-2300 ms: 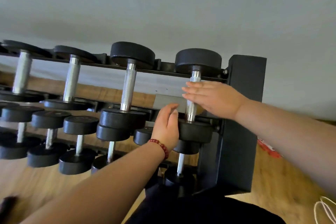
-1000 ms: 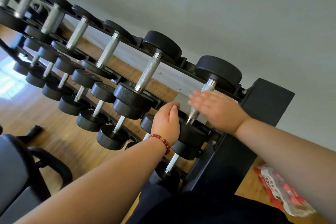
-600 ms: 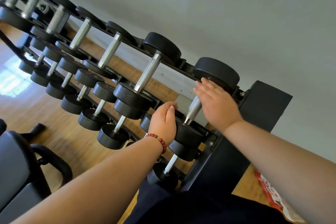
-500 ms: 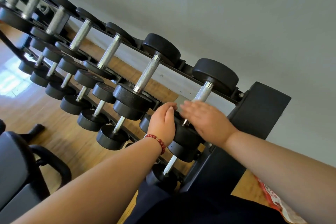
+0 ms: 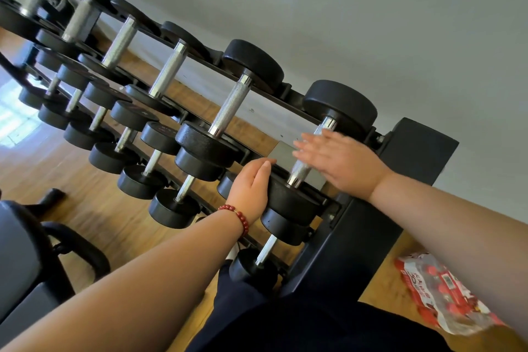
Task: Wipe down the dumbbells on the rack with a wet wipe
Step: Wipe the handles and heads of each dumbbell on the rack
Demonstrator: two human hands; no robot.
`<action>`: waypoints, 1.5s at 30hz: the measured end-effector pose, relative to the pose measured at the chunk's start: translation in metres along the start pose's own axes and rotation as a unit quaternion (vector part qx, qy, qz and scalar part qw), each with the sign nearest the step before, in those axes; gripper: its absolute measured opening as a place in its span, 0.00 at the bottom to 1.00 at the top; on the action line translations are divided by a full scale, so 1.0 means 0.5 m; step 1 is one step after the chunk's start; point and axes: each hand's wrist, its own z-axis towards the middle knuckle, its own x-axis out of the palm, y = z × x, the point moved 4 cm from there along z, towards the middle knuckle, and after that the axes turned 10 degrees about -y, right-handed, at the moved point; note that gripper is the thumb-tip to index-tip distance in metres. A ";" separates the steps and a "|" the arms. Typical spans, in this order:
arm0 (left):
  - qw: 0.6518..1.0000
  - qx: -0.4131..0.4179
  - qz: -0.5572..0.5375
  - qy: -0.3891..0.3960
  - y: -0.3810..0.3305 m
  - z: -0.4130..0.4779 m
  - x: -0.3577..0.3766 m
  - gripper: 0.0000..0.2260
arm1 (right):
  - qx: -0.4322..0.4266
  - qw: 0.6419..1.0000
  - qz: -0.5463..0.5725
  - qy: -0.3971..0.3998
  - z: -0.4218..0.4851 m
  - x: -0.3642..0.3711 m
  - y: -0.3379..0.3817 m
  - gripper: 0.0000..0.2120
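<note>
the right hand (image 5: 340,163) lies flat, fingers straight and blurred, across the metal handle of the end dumbbell (image 5: 340,106) on the top row of the rack (image 5: 371,223); whether a wipe sits under the palm cannot be told. the left hand (image 5: 251,183), fingers together and nearly straight, presses against that dumbbell's near head. a red-and-white packet (image 5: 437,291) lies on the floor (image 5: 120,217) beside the rack.

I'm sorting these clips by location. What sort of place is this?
Most likely a gym or home workout room: a tiered black rack holds rows of dumbbells with steel handles, and a padded bench stands on the wood floor.
</note>
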 end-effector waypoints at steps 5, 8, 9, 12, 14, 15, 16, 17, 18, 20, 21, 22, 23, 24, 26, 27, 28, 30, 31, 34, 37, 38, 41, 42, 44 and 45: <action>1.000 -0.004 -0.014 0.008 0.001 0.005 -0.002 0.17 | -0.033 0.995 0.081 0.039 -0.004 0.030 0.073 0.21; 1.000 -0.007 -0.015 0.012 0.000 0.005 -0.002 0.17 | -0.073 0.997 0.024 0.034 0.005 0.006 0.013 0.22; 1.000 -0.007 -0.019 0.008 -0.001 0.005 -0.002 0.17 | -0.043 0.999 0.005 0.020 0.010 0.000 -0.006 0.23; 0.999 -0.003 -0.032 0.003 -0.001 0.003 -0.002 0.17 | -0.006 0.999 0.030 0.024 0.009 0.021 0.020 0.22; 1.000 0.001 -0.029 0.010 -0.001 0.003 -0.001 0.16 | -0.064 0.994 0.063 0.057 -0.004 0.033 0.050 0.22; 1.000 0.004 -0.026 0.011 -0.001 0.003 -0.002 0.17 | -0.084 0.993 0.056 0.057 -0.006 0.030 0.044 0.22; 1.000 0.005 -0.023 0.011 -0.001 0.002 -0.002 0.17 | -0.083 0.995 0.035 0.038 -0.004 0.026 0.031 0.22; 1.000 0.006 -0.021 0.009 -0.001 0.003 -0.003 0.17 | -0.049 0.999 0.017 0.012 0.000 0.022 0.015 0.23; 1.000 0.006 -0.019 0.007 0.000 0.003 -0.003 0.17 | 0.013 1.000 0.006 -0.019 0.003 0.019 0.005 0.23; 1.000 0.009 -0.014 0.004 0.001 0.003 -0.002 0.17 | 0.142 0.987 0.023 -0.066 0.004 0.024 0.021 0.23; 1.000 0.012 -0.005 0.005 0.000 0.002 -0.002 0.17 | 0.181 0.979 0.042 -0.082 0.001 0.031 0.039 0.22; 1.000 0.017 0.008 0.009 -0.002 0.002 -0.002 0.17 | 0.200 0.974 0.062 -0.091 -0.005 0.037 0.055 0.21; 0.999 0.021 0.021 0.014 -0.003 0.003 -0.002 0.18 | 0.208 0.970 0.084 -0.089 -0.013 0.041 0.063 0.20; 0.999 0.022 0.029 0.018 -0.005 0.004 -0.003 0.18 | 0.218 0.966 0.110 -0.084 -0.020 0.041 0.063 0.21; 0.999 0.018 0.036 0.023 -0.009 0.006 -0.004 0.17 | 0.260 0.949 0.167 -0.066 -0.027 0.037 0.058 0.23; 0.999 0.018 0.035 0.021 -0.013 0.007 -0.005 0.17 | 0.284 0.937 0.193 -0.067 -0.027 0.033 0.063 0.23; 0.999 0.021 0.033 0.016 -0.021 0.007 -0.004 0.16 | 0.307 0.924 0.214 -0.077 -0.023 0.031 0.070 0.23; 1.000 0.025 0.018 -0.004 -0.039 0.006 -0.002 0.15 | 0.348 0.906 0.216 -0.101 -0.015 0.027 0.088 0.23; 1.000 0.025 0.010 -0.013 -0.047 0.007 0.001 0.15 | 0.366 0.903 0.197 -0.108 -0.012 0.025 0.092 0.23; 0.999 0.020 0.014 -0.031 -0.054 0.009 0.008 0.16 | 0.440 0.874 0.176 -0.106 -0.005 0.016 0.093 0.24; 0.998 0.021 0.022 -0.047 -0.049 0.010 0.010 0.16 | 0.525 0.817 0.203 -0.129 0.012 0.004 0.099 0.25; 0.998 0.023 0.028 -0.047 -0.049 0.009 0.010 0.17 | 0.560 0.789 0.211 -0.142 0.017 0.002 0.099 0.26; 0.997 0.031 0.044 -0.046 -0.048 0.009 0.011 0.17 | 0.643 0.710 0.236 -0.163 0.021 0.007 0.092 0.27; 0.997 0.032 0.047 -0.045 -0.048 0.009 0.012 0.17 | 0.648 0.701 0.249 -0.165 0.024 0.009 0.090 0.27; 0.997 0.033 0.048 -0.045 -0.048 0.009 0.013 0.17 | 0.654 0.677 0.290 -0.176 0.026 0.013 0.083 0.27; 0.997 0.033 0.046 -0.045 -0.048 0.010 0.013 0.17 | 0.661 0.655 0.316 -0.186 0.026 0.018 0.077 0.26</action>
